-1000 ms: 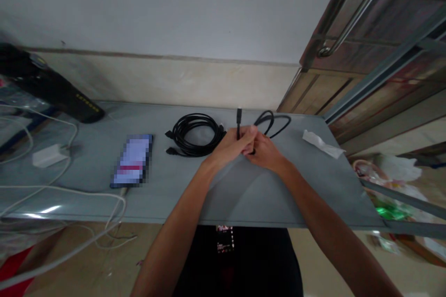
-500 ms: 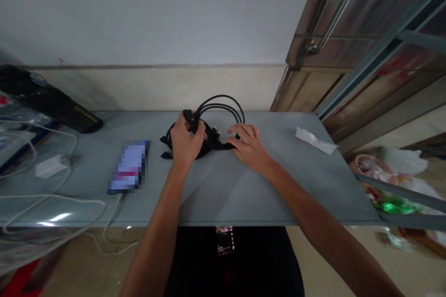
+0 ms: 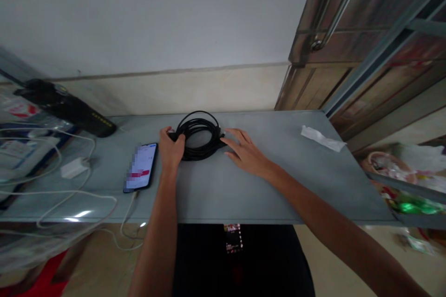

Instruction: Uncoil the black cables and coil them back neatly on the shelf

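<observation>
Closest to me is my dark-clothed lap [image 3: 272,260], a lit screen [image 3: 233,240] showing on it. Just past it runs the front edge of the grey desk [image 3: 223,195]. A white cord [image 3: 126,217] droops over that edge on my left and leads up to the lower end of a phone [image 3: 142,167] lying face up, its screen lit. Farther left, a white charger block [image 3: 74,168] sits among more pale cord.

The coiled black cable [image 3: 198,153] lies on the desk between my hands. My left hand [image 3: 170,148] is curled at its left side, thumb and fingers about the dark plug ends; whether I grip them firmly I can't tell. My right hand [image 3: 249,153] is open, fingers stretched loosely to the coil's right edge.

Over to the right lies a crumpled white strip [image 3: 322,138]. Toward the back left is a black cylinder [image 3: 76,111] with yellow lettering, then the pale wall [image 3: 174,18].
</observation>
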Demonstrator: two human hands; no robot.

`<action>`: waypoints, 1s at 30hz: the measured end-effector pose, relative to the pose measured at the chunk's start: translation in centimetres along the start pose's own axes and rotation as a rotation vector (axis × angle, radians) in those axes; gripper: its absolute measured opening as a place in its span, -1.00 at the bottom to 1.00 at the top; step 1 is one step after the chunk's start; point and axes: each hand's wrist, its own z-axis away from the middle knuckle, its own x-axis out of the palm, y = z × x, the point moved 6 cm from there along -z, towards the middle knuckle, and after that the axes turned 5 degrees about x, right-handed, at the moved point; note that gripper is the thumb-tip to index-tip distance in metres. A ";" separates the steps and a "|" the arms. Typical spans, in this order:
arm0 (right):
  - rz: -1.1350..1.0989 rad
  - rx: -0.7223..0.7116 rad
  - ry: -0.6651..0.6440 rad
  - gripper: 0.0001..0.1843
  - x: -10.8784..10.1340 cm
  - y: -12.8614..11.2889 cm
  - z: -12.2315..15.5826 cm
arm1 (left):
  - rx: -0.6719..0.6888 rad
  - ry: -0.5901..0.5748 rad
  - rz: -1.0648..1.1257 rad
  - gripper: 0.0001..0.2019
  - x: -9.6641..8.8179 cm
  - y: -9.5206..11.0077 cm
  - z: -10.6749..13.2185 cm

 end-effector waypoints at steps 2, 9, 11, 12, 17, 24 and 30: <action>-0.029 -0.002 0.024 -0.52 -0.4 0.4 0.1 | -0.025 -0.012 0.022 -0.57 0.3 -0.5 0.0; -0.109 -0.035 0.105 -0.26 -1.6 0.4 0.0 | 0.007 -0.055 0.131 -0.42 1.7 0.9 1.1; -0.096 -0.075 0.087 -0.17 -1.8 -0.2 0.0 | 0.037 -0.117 0.170 -0.37 2.6 1.8 1.7; -0.081 -0.091 0.075 -0.14 -1.9 -0.6 0.0 | 0.057 -0.157 0.194 -0.36 3.2 2.3 2.0; 0.057 -0.129 -0.020 -0.27 -1.3 -1.1 0.1 | 0.206 -0.350 0.304 -0.50 5.4 5.9 4.1; 0.249 -0.203 -0.066 -0.57 -0.5 -0.9 0.1 | 0.358 -0.329 0.175 -0.59 4.7 8.6 4.7; 0.257 -0.124 -0.076 -0.60 -1.5 -0.7 0.3 | 0.421 -0.262 0.212 -0.68 3.8 9.2 4.7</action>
